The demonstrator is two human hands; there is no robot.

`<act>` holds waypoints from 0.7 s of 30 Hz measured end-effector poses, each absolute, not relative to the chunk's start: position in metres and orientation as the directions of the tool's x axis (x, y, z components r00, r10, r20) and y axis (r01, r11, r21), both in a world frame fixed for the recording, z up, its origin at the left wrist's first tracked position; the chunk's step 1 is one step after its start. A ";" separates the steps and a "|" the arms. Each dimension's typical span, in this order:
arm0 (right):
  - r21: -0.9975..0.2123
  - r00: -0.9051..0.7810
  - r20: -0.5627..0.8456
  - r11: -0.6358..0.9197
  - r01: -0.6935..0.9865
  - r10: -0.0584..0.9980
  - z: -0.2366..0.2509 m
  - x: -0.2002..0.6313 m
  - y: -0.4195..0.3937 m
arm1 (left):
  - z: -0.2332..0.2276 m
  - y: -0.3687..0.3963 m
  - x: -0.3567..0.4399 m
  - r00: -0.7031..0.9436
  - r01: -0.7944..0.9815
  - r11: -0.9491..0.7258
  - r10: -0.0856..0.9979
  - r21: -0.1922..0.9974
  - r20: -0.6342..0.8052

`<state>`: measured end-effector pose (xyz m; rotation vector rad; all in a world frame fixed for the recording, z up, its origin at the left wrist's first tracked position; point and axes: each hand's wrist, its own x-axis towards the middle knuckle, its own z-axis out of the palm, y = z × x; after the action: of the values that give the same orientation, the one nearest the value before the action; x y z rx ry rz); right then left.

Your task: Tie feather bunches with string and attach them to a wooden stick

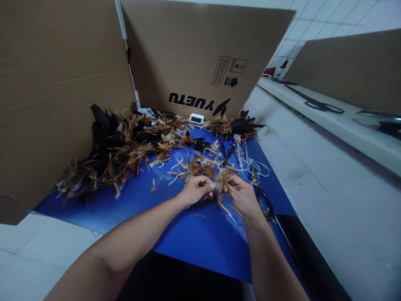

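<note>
Centrally, feather bundle (223, 180) between 2 hands (quills toward the person).

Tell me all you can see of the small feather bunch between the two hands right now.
The feather bunch is a small tuft of tan and brown feathers, fluffy at the top, with thin pale quills trailing down toward the blue sheet. The left hand pinches it from one side and the right hand from the other, fingertips meeting at its base. It sits just above the sheet, in front of the large loose feather pile.
</note>
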<state>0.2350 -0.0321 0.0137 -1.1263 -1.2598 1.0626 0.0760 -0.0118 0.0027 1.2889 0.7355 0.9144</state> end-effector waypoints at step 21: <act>-0.987 0.038 0.151 0.148 0.067 0.988 0.019 0.232 -0.033 | 0.001 -0.011 0.077 0.455 -0.133 0.028 0.889 0.991 0.036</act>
<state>0.2321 -0.0325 0.0189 -1.1632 -1.2918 1.0358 0.0768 -0.0112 0.0008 1.3012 0.7588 0.9198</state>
